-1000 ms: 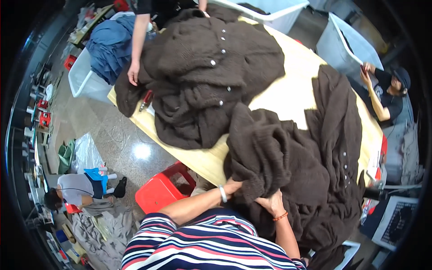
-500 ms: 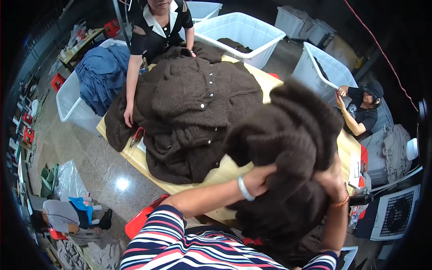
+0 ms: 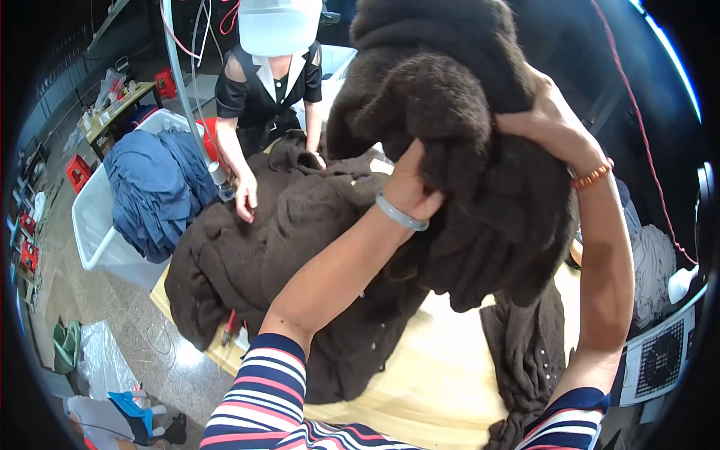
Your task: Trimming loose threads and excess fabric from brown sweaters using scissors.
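Observation:
In front of me, raised above the table, is a bunched dark brown fuzzy knit sweater (image 3: 450, 97). My left hand (image 3: 412, 184) grips its near left side, fingers partly buried in the knit. My right hand (image 3: 551, 124) is closed on its right side, thumb pressed into the fabric. Below it, a brown knit length with small white buttons (image 3: 525, 352) hangs or lies at the table's right; where it joins is hidden. More brown knitwear (image 3: 277, 232) is heaped on the pale wooden table (image 3: 442, 367), left of my hands.
Across the table stands a person in black (image 3: 292, 97), one hand over the heap. A red-handled tool (image 3: 229, 328) lies at the table's left edge. Beyond that edge is a white bin (image 3: 94, 232) of blue cloth (image 3: 161, 187). A red cord (image 3: 637, 120) hangs at right.
Both my hands have lifted the brown sweater up and away from me. The heap on the table is flatter and its buttoned front has shifted. The person opposite has moved an arm.

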### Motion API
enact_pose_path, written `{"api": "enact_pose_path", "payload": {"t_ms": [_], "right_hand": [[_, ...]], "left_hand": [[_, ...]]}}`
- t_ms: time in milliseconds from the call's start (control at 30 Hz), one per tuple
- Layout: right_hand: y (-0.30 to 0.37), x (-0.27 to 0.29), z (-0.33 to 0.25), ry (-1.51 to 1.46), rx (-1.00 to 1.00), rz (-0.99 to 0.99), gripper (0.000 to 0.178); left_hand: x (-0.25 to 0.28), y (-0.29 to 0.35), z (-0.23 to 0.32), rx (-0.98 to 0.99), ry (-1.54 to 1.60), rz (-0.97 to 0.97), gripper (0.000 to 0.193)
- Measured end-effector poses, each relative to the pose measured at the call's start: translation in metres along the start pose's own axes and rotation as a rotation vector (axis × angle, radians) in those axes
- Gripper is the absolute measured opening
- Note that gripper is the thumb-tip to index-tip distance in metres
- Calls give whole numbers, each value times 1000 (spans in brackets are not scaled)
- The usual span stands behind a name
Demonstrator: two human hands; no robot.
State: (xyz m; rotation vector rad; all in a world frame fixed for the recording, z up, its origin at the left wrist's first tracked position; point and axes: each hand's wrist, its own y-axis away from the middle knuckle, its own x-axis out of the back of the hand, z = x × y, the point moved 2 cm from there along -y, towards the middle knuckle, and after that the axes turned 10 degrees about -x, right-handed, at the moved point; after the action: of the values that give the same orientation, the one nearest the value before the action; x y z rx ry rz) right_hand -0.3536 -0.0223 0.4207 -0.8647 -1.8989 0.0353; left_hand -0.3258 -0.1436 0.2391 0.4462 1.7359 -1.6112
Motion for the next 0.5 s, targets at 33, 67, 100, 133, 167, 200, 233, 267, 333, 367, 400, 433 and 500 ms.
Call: {"api": "enact_pose_path", "payload": {"t_ms": [33, 67, 100, 133, 167, 200, 233, 267, 333, 367, 400, 433, 500], "right_hand": [[-20, -9, 3, 2, -2, -15, 61], [-41, -23, 9, -57, 29, -20, 62], [-62, -38, 15, -63, 55, -35, 62], [-80, -54, 20, -68, 81, -50, 62], [-88, -59, 25, -48, 61, -55, 62], [-103, -75, 32, -74, 72, -72, 62], [-114, -90, 37, -82, 40, -97, 64], [-124, -107, 39, -95, 72, -123, 67], [-145, -136, 67, -73, -4, -121, 71], [-147, -147, 59, -48, -8, -129, 75], [-150, -156, 50, -23, -11, -138, 78], [-160, -171, 60, -37, -88, -204, 83], [-170, -181, 62, -61, -94, -232, 83]], "left_hand": [[13, -10, 16, -31, -18, -41, 48], [24, -15, 35, -59, -44, -80, 48], [35, -17, 56, -93, -139, -28, 48], [44, -18, 75, -87, -149, -31, 48], [54, -24, 77, -88, -134, 25, 48], [61, -25, 92, -99, -173, 96, 48], [70, -23, 104, -155, -359, 248, 48], [83, -19, 116, -160, -368, 246, 48], [113, -11, 134, -176, -390, 218, 48], [122, -4, 144, -179, -411, 301, 50], [131, 1, 153, -192, -421, 305, 50], [140, 7, 161, -215, -397, 324, 53], [152, 10, 167, -224, -379, 389, 58]]}}
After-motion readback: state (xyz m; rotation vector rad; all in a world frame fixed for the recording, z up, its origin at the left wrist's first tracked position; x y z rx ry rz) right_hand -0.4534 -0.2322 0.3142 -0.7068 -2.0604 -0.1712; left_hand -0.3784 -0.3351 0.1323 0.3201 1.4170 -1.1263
